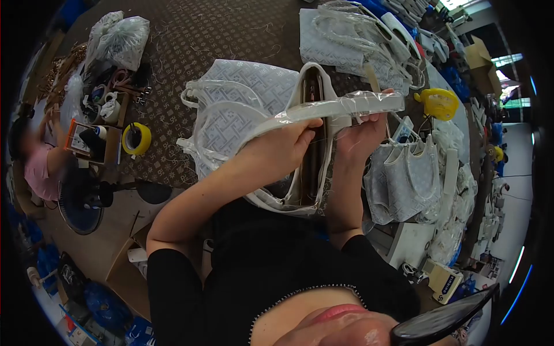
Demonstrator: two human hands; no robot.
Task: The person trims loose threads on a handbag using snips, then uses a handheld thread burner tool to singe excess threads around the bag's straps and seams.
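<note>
A white handbag (292, 190) stands open in front of me, its brown interior showing. Clear plastic wraps its strap (323, 109), which arches over the opening. My left hand (277, 144) is at the bag's near-left side, fingers curled in under the strap; what they pinch is too small to make out. On the right, my right hand (362, 135) has its fingers closed on the plastic-wrapped strap near its right end. A pale narrow strip (371, 76) sticks up beside those fingers. Patterned white bags (254, 81) lie just behind and left.
More wrapped bags (332, 40) lie at the back right, and others (404, 179) stand at the right. A yellow tape roll (137, 139), an open box (109, 151) and a fan (81, 199) are at the left. Another person (43, 167) sits at far left.
</note>
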